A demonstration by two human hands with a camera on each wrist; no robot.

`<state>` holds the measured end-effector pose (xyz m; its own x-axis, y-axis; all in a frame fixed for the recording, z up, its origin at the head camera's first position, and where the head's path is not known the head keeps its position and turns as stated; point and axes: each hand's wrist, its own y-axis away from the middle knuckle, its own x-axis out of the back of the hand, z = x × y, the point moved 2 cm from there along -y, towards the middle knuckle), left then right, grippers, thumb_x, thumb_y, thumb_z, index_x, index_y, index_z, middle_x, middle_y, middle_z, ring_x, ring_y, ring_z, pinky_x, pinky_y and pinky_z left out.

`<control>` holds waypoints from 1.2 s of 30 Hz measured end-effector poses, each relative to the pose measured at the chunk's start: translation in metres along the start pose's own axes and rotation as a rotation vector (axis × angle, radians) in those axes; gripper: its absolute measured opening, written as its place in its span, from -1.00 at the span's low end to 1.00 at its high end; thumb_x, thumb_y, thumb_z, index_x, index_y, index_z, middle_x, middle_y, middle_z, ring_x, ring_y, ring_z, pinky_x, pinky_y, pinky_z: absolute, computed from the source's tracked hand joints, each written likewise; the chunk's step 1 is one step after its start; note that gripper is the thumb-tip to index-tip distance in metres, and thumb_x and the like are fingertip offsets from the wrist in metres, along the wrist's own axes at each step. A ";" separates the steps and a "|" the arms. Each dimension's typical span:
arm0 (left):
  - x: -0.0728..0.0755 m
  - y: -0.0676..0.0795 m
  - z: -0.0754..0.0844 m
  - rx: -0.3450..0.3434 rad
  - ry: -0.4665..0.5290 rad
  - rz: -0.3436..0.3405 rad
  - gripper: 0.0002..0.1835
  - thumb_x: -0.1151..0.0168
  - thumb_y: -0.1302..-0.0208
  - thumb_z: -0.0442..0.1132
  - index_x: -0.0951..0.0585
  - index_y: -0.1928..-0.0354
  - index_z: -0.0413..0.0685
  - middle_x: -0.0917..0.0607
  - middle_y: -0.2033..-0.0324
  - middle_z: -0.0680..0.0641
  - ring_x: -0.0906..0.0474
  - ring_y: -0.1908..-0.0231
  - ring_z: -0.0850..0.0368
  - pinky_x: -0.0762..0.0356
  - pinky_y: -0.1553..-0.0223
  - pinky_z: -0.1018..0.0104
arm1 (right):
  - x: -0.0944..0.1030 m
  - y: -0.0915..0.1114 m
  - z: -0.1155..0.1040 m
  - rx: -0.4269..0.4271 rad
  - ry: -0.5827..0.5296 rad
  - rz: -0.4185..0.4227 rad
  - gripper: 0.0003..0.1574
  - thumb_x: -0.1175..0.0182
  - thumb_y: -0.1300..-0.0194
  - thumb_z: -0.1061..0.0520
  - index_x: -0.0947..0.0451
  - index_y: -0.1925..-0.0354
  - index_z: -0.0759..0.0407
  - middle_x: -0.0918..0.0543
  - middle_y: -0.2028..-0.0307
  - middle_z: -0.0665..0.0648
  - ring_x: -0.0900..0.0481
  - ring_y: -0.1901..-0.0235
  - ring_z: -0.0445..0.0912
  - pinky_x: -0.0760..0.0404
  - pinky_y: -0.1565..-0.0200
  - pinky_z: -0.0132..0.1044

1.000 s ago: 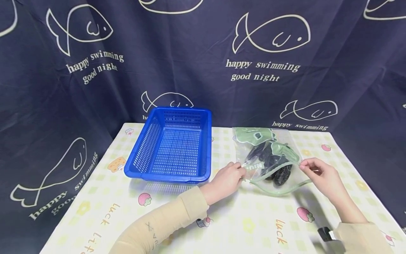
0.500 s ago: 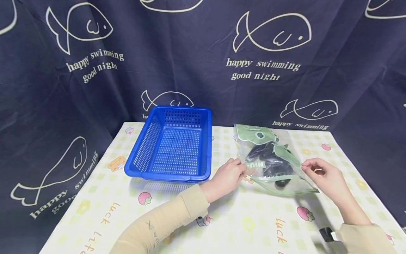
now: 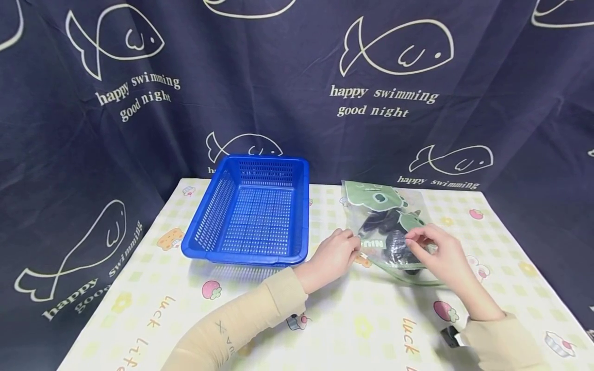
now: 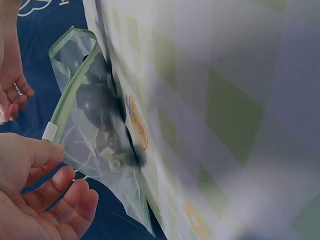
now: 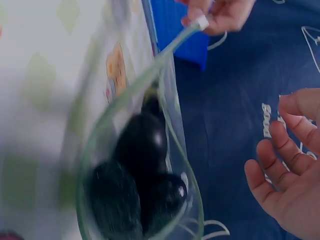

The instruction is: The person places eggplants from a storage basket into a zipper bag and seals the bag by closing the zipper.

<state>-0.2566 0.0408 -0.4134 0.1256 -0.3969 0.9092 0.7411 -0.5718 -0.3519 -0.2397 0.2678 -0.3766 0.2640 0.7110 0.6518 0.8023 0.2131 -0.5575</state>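
Observation:
A clear zip bag point(image 3: 373, 197) with green print and a green zip edge lies on the table at the right, its mouth toward me. Through the mouth, the right wrist view shows several dark things: glossy dark-purple ones like eggplants point(image 5: 143, 142) and a dull dark-green oblong one point(image 5: 114, 200). My left hand point(image 3: 333, 259) pinches the bag's left corner by the white zip slider point(image 4: 49, 131). Over the bag's front right hovers my right hand point(image 3: 443, 257), fingers loosely bent, holding nothing; the right wrist view shows it apart from the bag.
A blue perforated basket point(image 3: 303, 216) stands left of the bag, toward the back of the table, with nothing in it. The patterned tablecloth point(image 3: 343, 330) covers the table. A dark blue fish-print curtain point(image 3: 278, 93) hangs directly behind.
My right hand has left the bag's right edge and moved left over its front. The bag's mouth has shifted and its plastic lies flatter. My left hand keeps its place at the corner.

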 end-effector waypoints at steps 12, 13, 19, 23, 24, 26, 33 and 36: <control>0.001 -0.002 0.001 0.001 -0.011 0.029 -0.95 -0.22 -0.21 -0.24 -0.56 0.39 0.07 -0.53 0.44 0.12 -0.37 0.42 0.23 -0.35 0.43 0.52 | -0.042 0.000 -0.015 0.116 0.045 -0.044 -0.68 -0.42 0.07 0.28 -0.59 0.29 0.03 -0.62 0.36 -0.08 -0.55 0.41 -0.16 -0.49 0.30 -0.51; 0.001 -0.003 0.001 0.003 -0.012 0.028 -0.95 -0.21 -0.22 -0.23 -0.56 0.39 0.07 -0.53 0.44 0.12 -0.37 0.42 0.23 -0.34 0.44 0.52 | -0.046 0.000 -0.015 0.126 0.047 -0.053 -0.67 -0.42 0.08 0.26 -0.59 0.29 0.03 -0.61 0.36 -0.08 -0.55 0.40 -0.16 -0.49 0.30 -0.50; -0.002 -0.004 0.001 0.008 -0.029 0.028 -0.94 -0.16 -0.28 -0.20 -0.53 0.36 0.07 -0.51 0.45 0.11 -0.35 0.43 0.22 -0.30 0.50 0.51 | -0.066 0.002 -0.019 0.173 0.053 -0.087 -0.67 -0.44 0.11 0.20 -0.57 0.30 0.07 -0.58 0.37 -0.06 -0.53 0.41 -0.14 -0.56 0.37 -0.27; -0.002 -0.006 0.002 0.010 -0.039 0.028 -0.95 -0.14 -0.30 -0.17 -0.53 0.34 0.08 -0.52 0.45 0.10 -0.36 0.42 0.22 -0.30 0.51 0.51 | -0.075 0.004 -0.021 0.197 0.078 -0.100 -0.70 -0.43 0.10 0.19 -0.55 0.33 0.07 -0.56 0.38 -0.06 -0.51 0.42 -0.14 -0.53 0.38 -0.29; -0.002 -0.006 0.002 0.010 -0.041 0.027 -0.94 -0.14 -0.30 -0.17 -0.53 0.34 0.08 -0.52 0.45 0.10 -0.37 0.42 0.21 -0.31 0.51 0.51 | -0.076 0.004 -0.022 0.205 0.089 -0.098 -0.70 -0.42 0.09 0.20 -0.55 0.34 0.07 -0.56 0.38 -0.06 -0.50 0.43 -0.14 -0.52 0.39 -0.30; -0.002 -0.006 0.002 0.008 -0.048 0.024 -0.94 -0.14 -0.30 -0.16 -0.53 0.34 0.08 -0.53 0.46 0.10 -0.37 0.43 0.21 -0.32 0.51 0.50 | -0.079 0.005 -0.023 0.222 0.114 -0.094 -0.73 -0.40 0.07 0.21 -0.53 0.35 0.08 -0.55 0.40 -0.04 -0.49 0.43 -0.14 -0.51 0.39 -0.32; -0.002 -0.005 0.000 0.004 -0.068 0.015 -0.92 -0.13 -0.30 -0.20 -0.51 0.38 0.09 -0.56 0.47 0.12 -0.37 0.44 0.22 -0.33 0.43 0.48 | -0.085 0.003 -0.027 0.295 0.187 -0.078 -0.80 -0.33 0.02 0.26 -0.47 0.42 0.10 -0.52 0.45 0.01 -0.48 0.45 -0.15 -0.52 0.44 -0.30; -0.002 -0.005 0.000 0.003 -0.090 0.005 -0.94 -0.14 -0.28 -0.19 -0.51 0.37 0.09 -0.58 0.47 0.12 -0.38 0.44 0.21 -0.35 0.44 0.46 | -0.086 0.002 -0.028 0.325 0.220 -0.058 -0.79 -0.32 0.04 0.26 -0.46 0.44 0.10 -0.51 0.47 0.00 -0.46 0.47 -0.17 -0.52 0.46 -0.30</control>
<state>-0.2605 0.0446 -0.4136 0.1878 -0.3340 0.9237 0.7422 -0.5677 -0.3562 -0.2454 0.1879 -0.4194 0.3598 0.5380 0.7623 0.6176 0.4751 -0.6268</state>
